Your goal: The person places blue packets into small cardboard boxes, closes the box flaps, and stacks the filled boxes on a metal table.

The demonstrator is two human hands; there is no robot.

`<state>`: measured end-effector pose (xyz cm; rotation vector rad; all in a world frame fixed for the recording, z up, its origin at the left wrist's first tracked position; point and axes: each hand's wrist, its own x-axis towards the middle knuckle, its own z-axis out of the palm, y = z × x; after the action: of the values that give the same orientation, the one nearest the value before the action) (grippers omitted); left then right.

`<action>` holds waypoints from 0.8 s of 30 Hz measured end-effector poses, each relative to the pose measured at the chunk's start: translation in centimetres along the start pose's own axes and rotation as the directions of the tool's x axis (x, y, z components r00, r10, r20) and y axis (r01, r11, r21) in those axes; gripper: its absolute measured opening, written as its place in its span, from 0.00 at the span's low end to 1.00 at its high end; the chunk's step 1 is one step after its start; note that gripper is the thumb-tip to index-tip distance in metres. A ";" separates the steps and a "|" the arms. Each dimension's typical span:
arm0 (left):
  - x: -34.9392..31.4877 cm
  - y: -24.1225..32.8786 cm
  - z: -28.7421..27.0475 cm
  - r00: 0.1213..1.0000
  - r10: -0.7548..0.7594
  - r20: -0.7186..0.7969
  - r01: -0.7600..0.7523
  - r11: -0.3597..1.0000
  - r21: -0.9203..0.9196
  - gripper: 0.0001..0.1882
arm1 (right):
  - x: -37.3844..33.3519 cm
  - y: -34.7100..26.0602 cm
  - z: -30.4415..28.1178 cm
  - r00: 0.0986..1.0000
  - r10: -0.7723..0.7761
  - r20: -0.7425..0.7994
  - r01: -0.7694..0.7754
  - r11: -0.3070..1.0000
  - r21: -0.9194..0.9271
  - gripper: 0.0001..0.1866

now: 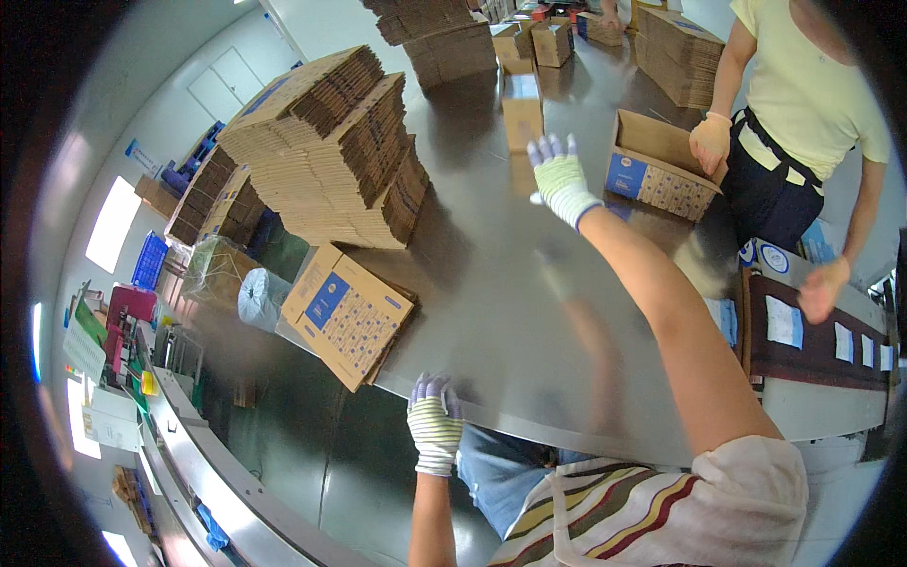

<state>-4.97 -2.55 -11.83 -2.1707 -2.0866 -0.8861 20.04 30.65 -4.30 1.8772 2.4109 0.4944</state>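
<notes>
My right hand (pixel 565 181), in a striped white glove with lilac fingertips, reaches far over the steel table (pixel 491 331). Its fingers are stretched apart and hold nothing. Just beyond the fingertips stands a narrow brown carton (pixel 522 123). To the right of it, an open printed carton (pixel 673 191) with a blue panel sits near a co-worker's gloved hand (pixel 710 142). My left hand (pixel 436 423), in a matching glove, is low by the table's near edge, its fingers extended and nothing in them. Flattened printed cartons (pixel 345 317) lie at the table's left corner, nearest that hand.
Tall stacks of flattened cartons stand on the left (pixel 321 142) and far side (pixel 444 52), another (pixel 678 57) at the back right. At the right, a dark conveyor belt (pixel 817 326) carries white packets. A metal rail (pixel 203 454) curves along the lower left.
</notes>
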 end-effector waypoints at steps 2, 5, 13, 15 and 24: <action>0.1 -2.5 0.2 0.999 0.010 0.051 -0.018 0.988 0.156 0.15 | -2.8 -2.7 1.7 0.986 -0.164 0.037 0.162 0.985 0.059 0.51; 4.2 -4.4 -0.4 0.992 0.001 0.124 -0.046 0.933 0.357 0.24 | -10.8 -5.4 7.1 0.960 -0.276 -0.049 0.278 0.918 0.281 0.39; 16.5 -5.4 0.7 0.797 -0.380 0.470 0.060 0.824 0.563 0.42 | -22.5 -6.8 8.7 0.949 -0.206 -0.240 0.304 0.807 0.507 0.28; 15.4 -8.3 2.9 0.804 -0.419 0.423 0.121 0.811 0.573 0.34 | -23.0 -7.2 8.1 0.940 -0.220 -0.260 0.328 0.786 0.524 0.27; 4.7 -4.8 -3.8 0.991 0.135 -0.009 -0.112 0.850 0.514 0.20 | -23.8 -8.0 8.0 0.929 -0.151 -0.338 0.343 0.693 0.634 0.23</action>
<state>-11.11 0.90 -8.56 -1.9406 -1.8544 -0.3047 20.69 8.01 -17.83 1.6799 3.3020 -0.2498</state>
